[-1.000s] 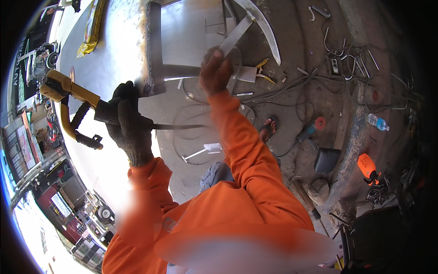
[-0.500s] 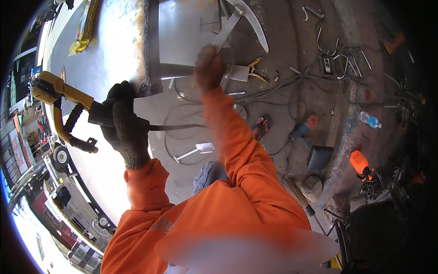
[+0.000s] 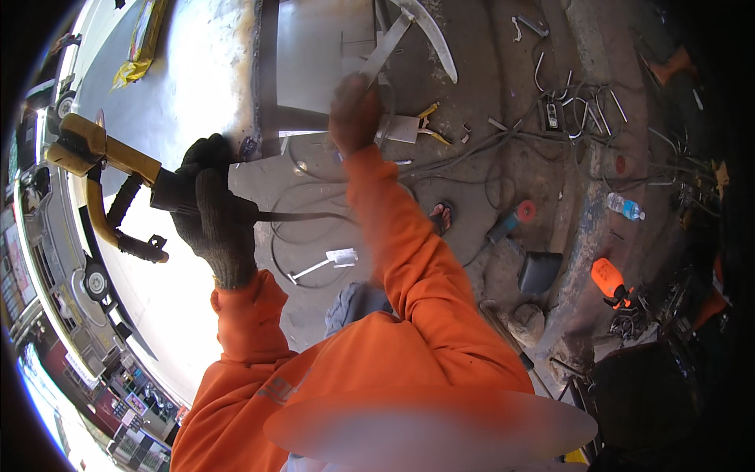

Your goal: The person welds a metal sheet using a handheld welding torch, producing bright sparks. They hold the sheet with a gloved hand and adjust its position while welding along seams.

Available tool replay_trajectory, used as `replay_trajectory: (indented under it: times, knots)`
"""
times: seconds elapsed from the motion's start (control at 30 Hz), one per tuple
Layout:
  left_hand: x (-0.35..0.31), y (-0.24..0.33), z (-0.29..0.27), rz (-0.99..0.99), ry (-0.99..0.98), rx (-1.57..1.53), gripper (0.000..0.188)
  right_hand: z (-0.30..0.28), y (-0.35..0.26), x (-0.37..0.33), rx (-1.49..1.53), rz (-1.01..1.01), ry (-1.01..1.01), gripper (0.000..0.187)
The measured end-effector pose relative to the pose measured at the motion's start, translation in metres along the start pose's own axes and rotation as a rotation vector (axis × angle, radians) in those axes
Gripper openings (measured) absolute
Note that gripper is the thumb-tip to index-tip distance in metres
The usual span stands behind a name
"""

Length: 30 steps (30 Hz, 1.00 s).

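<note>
My left hand (image 3: 214, 208), in a dark knitted glove, is wrapped round the black grip of a yellow welding electrode holder (image 3: 130, 161). From the grip a dark cable (image 3: 307, 216) trails right, under my right forearm. My bare right hand (image 3: 354, 114), slightly blurred, is closed on the flat metal handle of a chipping hammer (image 3: 391, 43). Its long curved head (image 3: 437, 43) points away from me. Between the hands lies the corner of a steel workpiece (image 3: 266, 86), with a rough, browned seam along its edge. My gloved fingertips are close to that corner; whether they touch it, I cannot tell.
A long yellow packet (image 3: 141, 47) rests on the bright sheet at left. Beyond the steel edge sits a yellow-handled clamp (image 3: 431, 126). Cables (image 3: 503, 138) cross the floor, with an angle grinder (image 3: 507, 224), a water bottle (image 3: 625, 206) and an orange container (image 3: 609, 277) on the right.
My right hand and the hammer have shifted slightly left and up. The floor and its objects have slid a little left in view. Both hands keep their holds.
</note>
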State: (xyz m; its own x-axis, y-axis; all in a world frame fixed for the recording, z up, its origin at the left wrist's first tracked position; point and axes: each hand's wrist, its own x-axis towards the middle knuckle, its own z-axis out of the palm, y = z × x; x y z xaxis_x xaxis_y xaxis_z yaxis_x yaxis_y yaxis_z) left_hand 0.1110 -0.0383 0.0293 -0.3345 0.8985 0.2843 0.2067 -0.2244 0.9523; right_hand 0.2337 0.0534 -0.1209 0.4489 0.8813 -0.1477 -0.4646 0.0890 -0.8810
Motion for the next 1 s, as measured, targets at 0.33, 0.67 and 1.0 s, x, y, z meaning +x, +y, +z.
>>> replay_trajectory:
  times: [0.33, 0.67, 1.0]
  knots:
    - [-0.006, 0.01, 0.008, 0.005, 0.038, 0.022, 0.023, -0.062, 0.026, -0.008, -0.126, 0.041, 0.013, 0.034]
    - [-0.092, 0.042, 0.039, -0.37, -0.67, 0.14, 0.035, -0.38, 0.132, -0.135, -1.409, 0.85, -0.044, 0.053]
    - [-0.139, 0.005, 0.101, -0.293, -0.808, 0.163, 0.057, -0.361, 0.076, -0.092, -1.354, 0.837, -0.258, 0.064]
